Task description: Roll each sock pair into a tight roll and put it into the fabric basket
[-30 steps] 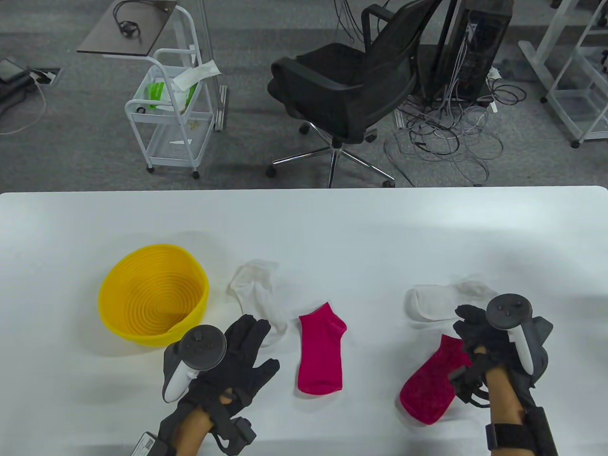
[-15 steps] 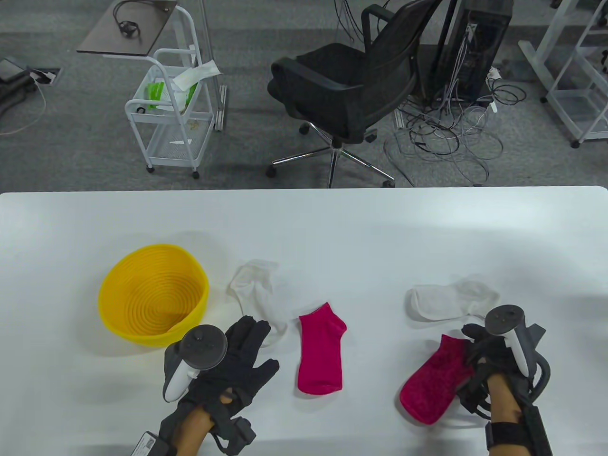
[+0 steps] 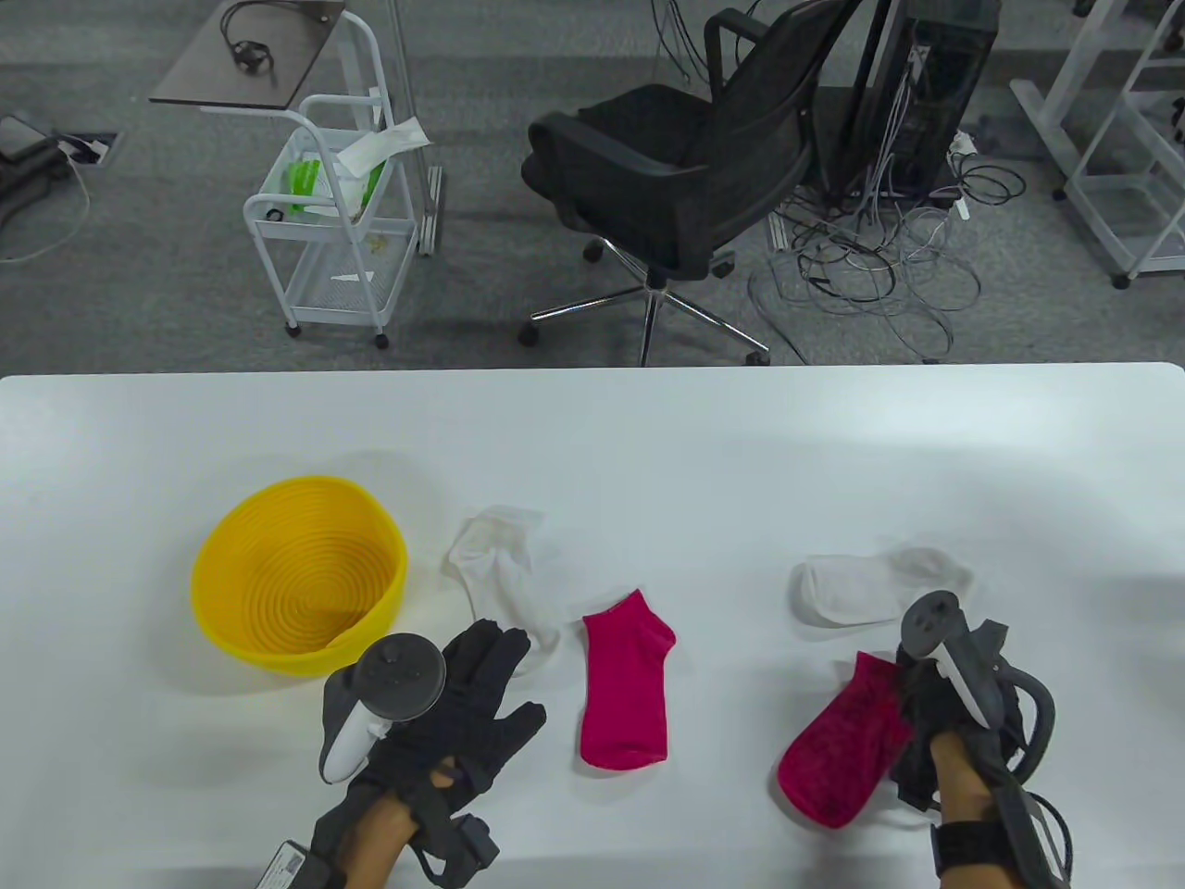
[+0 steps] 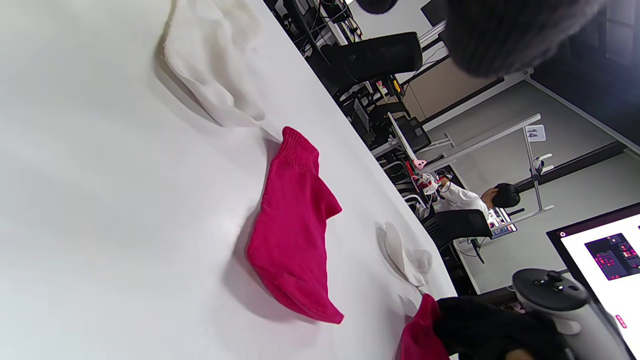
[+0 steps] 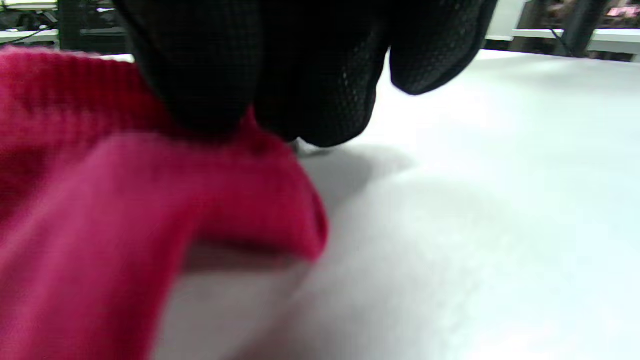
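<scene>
Two pink socks lie on the white table [image 3: 648, 444]: one flat in the middle [image 3: 627, 690], [image 4: 292, 235], one at the right [image 3: 838, 745]. My right hand [image 3: 916, 713] pinches the right pink sock [image 5: 125, 200] at its cuff edge, fingers [image 5: 320, 75] curled onto the fabric. My left hand [image 3: 472, 690] lies flat and open on the table, fingertips on the toe of a white sock [image 3: 505, 579], [image 4: 212, 70]. A second white sock [image 3: 870, 588] lies behind the right hand. The yellow basket [image 3: 301, 574] stands empty at the left.
Beyond the table's far edge stand a black office chair [image 3: 685, 176], a white wire cart [image 3: 338, 222] and a tangle of cables [image 3: 870, 259] on the grey floor. A person sits at a desk in the far background [image 4: 470, 200].
My right hand has drawn back toward the near edge and turned onto the right pink sock's cuff, now pinching it. The left hand has stayed put.
</scene>
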Demonstrator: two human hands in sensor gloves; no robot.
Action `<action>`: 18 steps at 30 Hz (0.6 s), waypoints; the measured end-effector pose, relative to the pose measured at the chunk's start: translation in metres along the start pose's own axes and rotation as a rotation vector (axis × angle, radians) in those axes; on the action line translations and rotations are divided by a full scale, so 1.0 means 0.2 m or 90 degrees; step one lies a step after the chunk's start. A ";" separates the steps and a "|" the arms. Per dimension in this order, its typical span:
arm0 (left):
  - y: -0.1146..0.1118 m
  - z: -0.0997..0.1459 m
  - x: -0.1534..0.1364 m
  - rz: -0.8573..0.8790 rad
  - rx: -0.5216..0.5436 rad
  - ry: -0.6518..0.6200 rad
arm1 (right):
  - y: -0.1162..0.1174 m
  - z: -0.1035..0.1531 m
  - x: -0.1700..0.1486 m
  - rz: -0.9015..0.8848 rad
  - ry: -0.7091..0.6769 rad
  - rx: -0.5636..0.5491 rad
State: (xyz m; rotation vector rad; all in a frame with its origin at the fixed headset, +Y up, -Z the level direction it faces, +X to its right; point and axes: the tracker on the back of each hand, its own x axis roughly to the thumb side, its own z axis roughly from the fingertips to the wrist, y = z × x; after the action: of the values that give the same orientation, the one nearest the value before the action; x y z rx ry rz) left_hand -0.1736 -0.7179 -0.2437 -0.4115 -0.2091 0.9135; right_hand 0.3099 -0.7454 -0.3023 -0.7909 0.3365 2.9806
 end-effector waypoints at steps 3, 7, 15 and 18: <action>0.00 0.00 0.00 -0.002 -0.004 -0.001 | -0.07 0.04 0.02 -0.030 -0.035 0.013; 0.00 0.00 0.00 -0.002 -0.004 -0.005 | -0.17 0.10 0.06 -0.094 -0.094 0.035; -0.01 0.00 0.00 -0.003 -0.007 -0.006 | -0.36 0.23 0.16 -0.183 -0.191 0.036; -0.01 0.00 0.00 -0.002 -0.006 -0.006 | -0.45 0.31 0.21 -0.207 -0.244 0.037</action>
State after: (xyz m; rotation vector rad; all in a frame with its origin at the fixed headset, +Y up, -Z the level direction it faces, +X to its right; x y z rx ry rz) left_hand -0.1725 -0.7186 -0.2431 -0.4162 -0.2231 0.9118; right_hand 0.2508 -0.6451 -0.2885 -0.2267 0.2452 2.7153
